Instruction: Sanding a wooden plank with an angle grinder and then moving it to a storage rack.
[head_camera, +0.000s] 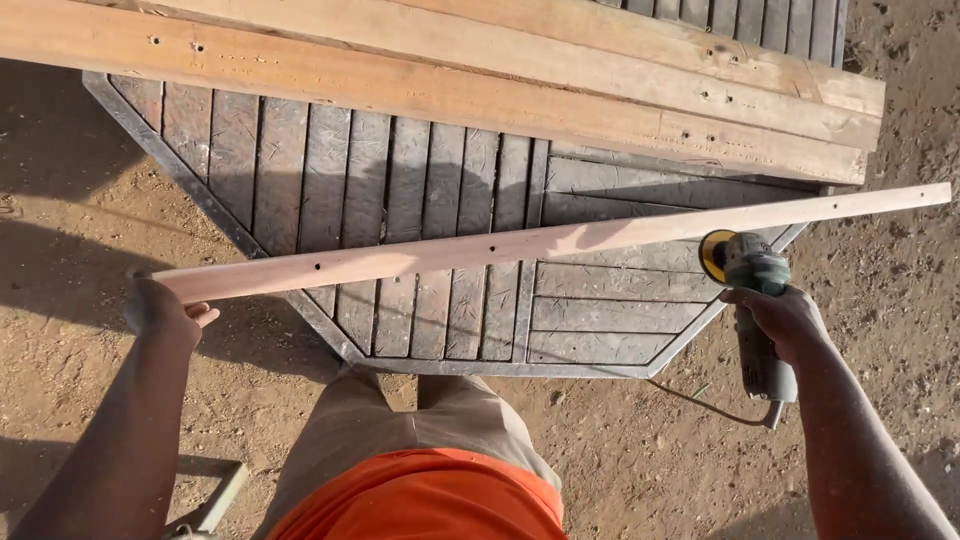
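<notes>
My left hand (163, 310) grips the near left end of a long, narrow wooden strip (540, 242) that runs across the view, rising to the right, with small holes along it. In my right hand (782, 318) I hold a green angle grinder (758, 300) fitted with a yellow sanding disc (713, 255). The disc sits against the strip's lower edge near its right part. A grey cord trails from the tool's tail.
Under the strip lies a grey slatted wooden panel (420, 200) with a metal frame, on sandy ground (620, 450). Several long pale planks (480, 70) are stacked across its far side. A small frame corner (225, 495) shows at bottom left.
</notes>
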